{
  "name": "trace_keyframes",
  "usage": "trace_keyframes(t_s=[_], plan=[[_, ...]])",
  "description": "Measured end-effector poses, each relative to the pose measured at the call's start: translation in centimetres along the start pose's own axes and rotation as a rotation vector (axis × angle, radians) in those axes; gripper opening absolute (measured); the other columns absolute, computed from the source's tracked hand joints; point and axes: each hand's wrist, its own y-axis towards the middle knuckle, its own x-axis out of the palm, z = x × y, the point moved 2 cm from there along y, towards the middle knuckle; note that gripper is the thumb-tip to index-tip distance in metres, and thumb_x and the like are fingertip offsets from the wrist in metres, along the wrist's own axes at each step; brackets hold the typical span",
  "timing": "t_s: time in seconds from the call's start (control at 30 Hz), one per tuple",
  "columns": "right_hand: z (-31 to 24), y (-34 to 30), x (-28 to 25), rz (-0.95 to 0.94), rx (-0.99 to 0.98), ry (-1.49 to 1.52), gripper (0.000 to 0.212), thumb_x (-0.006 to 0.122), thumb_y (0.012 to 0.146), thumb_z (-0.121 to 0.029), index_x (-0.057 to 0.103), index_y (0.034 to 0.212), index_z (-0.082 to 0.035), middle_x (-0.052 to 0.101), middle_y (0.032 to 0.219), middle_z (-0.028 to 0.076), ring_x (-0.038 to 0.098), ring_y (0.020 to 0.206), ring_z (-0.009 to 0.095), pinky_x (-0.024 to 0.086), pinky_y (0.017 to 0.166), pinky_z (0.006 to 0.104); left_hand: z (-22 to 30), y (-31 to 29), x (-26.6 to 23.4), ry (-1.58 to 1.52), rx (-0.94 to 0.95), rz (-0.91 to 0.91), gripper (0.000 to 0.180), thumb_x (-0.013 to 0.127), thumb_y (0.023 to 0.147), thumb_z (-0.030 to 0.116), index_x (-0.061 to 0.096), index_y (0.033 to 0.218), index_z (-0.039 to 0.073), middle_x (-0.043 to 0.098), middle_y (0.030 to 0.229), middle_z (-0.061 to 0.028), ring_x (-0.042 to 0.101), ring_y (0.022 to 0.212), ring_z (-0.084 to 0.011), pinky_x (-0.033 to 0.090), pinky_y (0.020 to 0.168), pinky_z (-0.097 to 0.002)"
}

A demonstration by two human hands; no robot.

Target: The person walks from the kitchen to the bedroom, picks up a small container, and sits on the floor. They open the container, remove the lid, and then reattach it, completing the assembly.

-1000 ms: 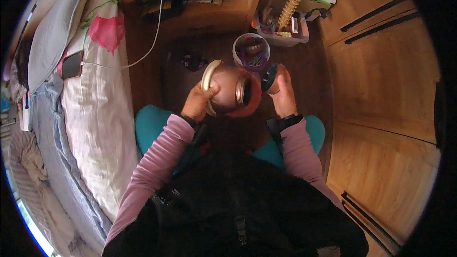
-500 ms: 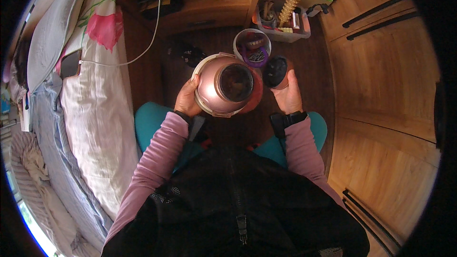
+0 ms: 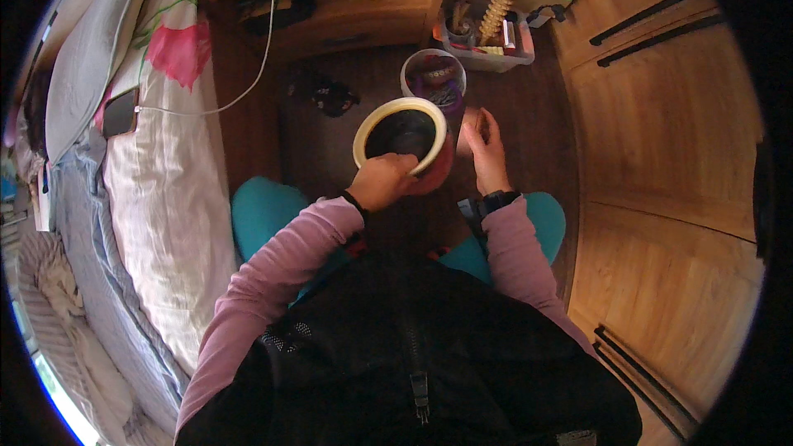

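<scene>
My left hand (image 3: 384,182) grips a round pot-like vessel (image 3: 442,125) with a cream rim and a dark hollow inside. The thumb side lies over the near rim, and the opening faces up toward me. Beneath and to the right of it a reddish round thing (image 3: 439,175) shows, mostly hidden. A little to the right, my right hand (image 3: 489,149) is raised with fingers curled around a rose-brown cap-like piece (image 3: 467,127), seen edge-on and blurred. The two hands are apart.
Just beyond the hands stands a white bucket (image 3: 406,83) with purple and dark items. Behind it is a clear plastic bin (image 3: 496,64) holding a ridged wooden roller (image 3: 502,16). Wooden cabinets (image 3: 661,157) line the right; a bed with a phone (image 3: 121,113) lies left.
The vessel has been turned over: its pink metallic outside faced me before, its dark hollow does now. The left hand moved right and nearer. The right hand's piece has rotated from its dark face to edge-on.
</scene>
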Motion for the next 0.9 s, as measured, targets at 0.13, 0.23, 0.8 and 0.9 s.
trace_keyframes(t_s=[0.13,0.23,0.8,0.9], plan=[[0.8,0.4,-0.7,0.077,-0.005,0.056,0.066,0.065,0.088,-0.032,0.035,0.141,-0.005,0.045,0.136,0.011,0.044,0.123,0.021,0.035,0.102,0.0325,-0.2,0.0,1.1,0.2,0.159,-0.03,0.009,0.057,0.079,0.015,0.058,0.086,0.01,0.064,0.082,-0.0105,0.064,0.081,-0.0313,0.05,0.069,-0.0439],[1.0,0.7,-1.3,0.133,0.022,0.061,0.067,0.064,0.089,-0.035,0.034,0.141,-0.006,0.045,0.134,0.009,0.045,0.121,0.021,0.036,0.101,0.0325,-0.3,-0.2,0.9,0.2,0.155,-0.008,0.008,0.057,0.078,0.014,0.058,0.085,0.011,0.063,0.082,-0.0093,0.063,0.082,-0.0302,0.049,0.069,-0.0434],[3.3,0.4,0.5,-0.084,0.097,-0.281,0.063,0.058,0.093,-0.037,0.037,0.141,-0.003,0.048,0.136,0.013,0.046,0.123,0.021,0.035,0.103,0.032,1.4,-1.4,0.3,0.006,0.03,0.115,0.011,0.062,0.077,0.011,0.054,0.082,0.005,0.06,0.079,-0.0155,0.06,0.077,-0.0372,0.048,0.068,-0.0459],[3.6,0.4,0.3,-0.067,0.126,-0.222,0.062,0.061,0.092,-0.035,0.039,0.14,-0.004,0.05,0.133,0.01,0.048,0.119,0.018,0.037,0.1,0.0313,0.9,-1.5,0.6,-0.091,-0.062,0.078,0.018,0.066,0.079,0.014,0.057,0.09,0.003,0.062,0.085,-0.0192,0.061,0.082,-0.0387,0.048,0.071,-0.0441]])
